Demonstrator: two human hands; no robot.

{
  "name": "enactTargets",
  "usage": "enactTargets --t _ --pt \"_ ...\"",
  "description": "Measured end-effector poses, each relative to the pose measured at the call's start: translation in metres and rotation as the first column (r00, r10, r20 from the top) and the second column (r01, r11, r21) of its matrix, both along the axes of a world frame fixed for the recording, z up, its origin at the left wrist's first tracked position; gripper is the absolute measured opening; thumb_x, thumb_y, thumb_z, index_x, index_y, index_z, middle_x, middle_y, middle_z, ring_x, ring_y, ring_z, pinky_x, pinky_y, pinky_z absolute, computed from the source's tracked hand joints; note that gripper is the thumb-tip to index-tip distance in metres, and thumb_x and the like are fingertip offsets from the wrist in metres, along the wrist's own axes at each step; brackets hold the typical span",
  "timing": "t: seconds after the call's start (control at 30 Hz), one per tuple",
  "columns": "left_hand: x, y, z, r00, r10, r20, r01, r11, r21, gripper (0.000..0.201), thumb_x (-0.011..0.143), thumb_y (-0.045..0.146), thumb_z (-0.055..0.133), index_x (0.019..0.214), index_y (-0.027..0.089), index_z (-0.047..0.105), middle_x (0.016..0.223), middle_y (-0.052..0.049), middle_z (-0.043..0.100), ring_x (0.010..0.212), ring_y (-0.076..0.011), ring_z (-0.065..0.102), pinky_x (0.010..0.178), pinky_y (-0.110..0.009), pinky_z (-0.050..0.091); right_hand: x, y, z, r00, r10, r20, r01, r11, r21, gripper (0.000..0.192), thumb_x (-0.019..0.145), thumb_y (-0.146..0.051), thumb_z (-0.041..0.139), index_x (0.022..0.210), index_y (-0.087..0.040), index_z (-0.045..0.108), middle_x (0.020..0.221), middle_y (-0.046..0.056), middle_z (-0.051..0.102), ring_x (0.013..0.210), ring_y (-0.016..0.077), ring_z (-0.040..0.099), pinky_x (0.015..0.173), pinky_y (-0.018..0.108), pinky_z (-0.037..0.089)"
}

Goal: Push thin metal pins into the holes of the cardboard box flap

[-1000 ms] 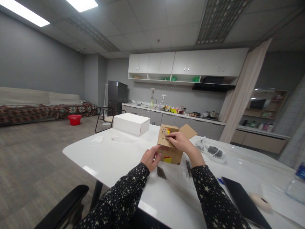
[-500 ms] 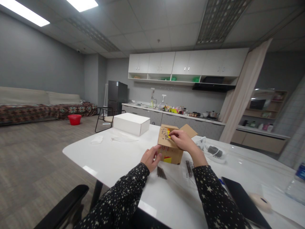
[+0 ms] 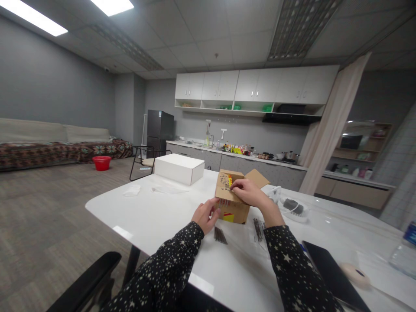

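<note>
Right hand [image 3: 248, 193] pinches atop one cardboard box [image 3: 232, 203]; left hand [image 3: 204, 215] steadies its side; two dark bundles [image 3: 220, 235] nearby.

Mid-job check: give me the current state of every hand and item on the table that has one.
cardboard box: upright, far flap open
left hand: braced against the box's near side
right hand: fingertips pinched on the box's top
white box: closed
dark sticks: loose on table
tablet: flat, screen dark
</note>
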State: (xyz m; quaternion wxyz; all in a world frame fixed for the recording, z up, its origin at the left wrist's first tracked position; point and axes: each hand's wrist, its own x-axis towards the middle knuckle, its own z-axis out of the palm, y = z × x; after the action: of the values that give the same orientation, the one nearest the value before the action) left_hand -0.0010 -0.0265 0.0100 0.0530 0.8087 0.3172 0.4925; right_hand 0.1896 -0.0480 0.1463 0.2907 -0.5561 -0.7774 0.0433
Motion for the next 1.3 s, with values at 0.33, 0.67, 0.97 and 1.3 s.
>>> enactTargets --t 0.33,0.67,0.97,1.3 --pt "-0.001 0.005 0.001 0.999 0.027 -0.023 -0.027 1.000 -0.005 0.022 0.089 0.022 0.041 0.089 0.018 0.062 0.074 -0.002 0.056 0.066 -0.0138 0.053 0.068 -0.028 0.041 -0.009 -0.011 0.008 0.999 0.022 -0.044 -0.018 0.997 0.076 0.021 0.082 -0.024 0.051 0.083 -0.017 0.071 0.091 0.006 0.072 0.084 0.0190 0.063 0.077 0.028 0.045" --pt "-0.002 0.020 -0.007 0.989 0.059 0.134 -0.038 0.988 -0.151 0.021 0.084 0.022 0.045 0.072 0.018 0.062 0.068 -0.001 0.062 0.063 -0.0121 0.054 0.062 -0.023 0.042 -0.045 -0.035 0.010 0.970 0.200 -0.136 -0.141 0.924 0.355 0.017 0.088 -0.025 0.048 0.088 -0.019 0.064 0.082 0.003 0.069 0.075 0.0148 0.061 0.069 0.026 0.045" --pt "-0.003 0.020 -0.009 0.992 0.050 0.119 -0.016 0.963 -0.267 0.015 0.080 0.023 0.052 0.071 0.017 0.062 0.068 -0.001 0.064 0.065 -0.0141 0.056 0.064 -0.026 0.044 -0.071 -0.065 -0.063 0.954 0.139 0.265 -0.218 0.930 0.296 0.022 0.091 -0.027 0.043 0.085 -0.019 0.062 0.086 0.007 0.068 0.078 0.0179 0.060 0.074 0.028 0.041" --pt "0.000 0.024 -0.012 0.990 0.088 0.109 -0.060 0.971 -0.232 0.024 0.084 0.029 0.046 0.074 0.017 0.064 0.070 -0.003 0.065 0.065 -0.0140 0.057 0.063 -0.026 0.044 -0.040 -0.033 -0.113 0.983 -0.146 -0.114 0.150 0.988 0.031 0.031 0.092 -0.036 0.042 0.095 -0.019 0.068 0.087 0.008 0.072 0.081 0.0204 0.067 0.073 0.028 0.046"
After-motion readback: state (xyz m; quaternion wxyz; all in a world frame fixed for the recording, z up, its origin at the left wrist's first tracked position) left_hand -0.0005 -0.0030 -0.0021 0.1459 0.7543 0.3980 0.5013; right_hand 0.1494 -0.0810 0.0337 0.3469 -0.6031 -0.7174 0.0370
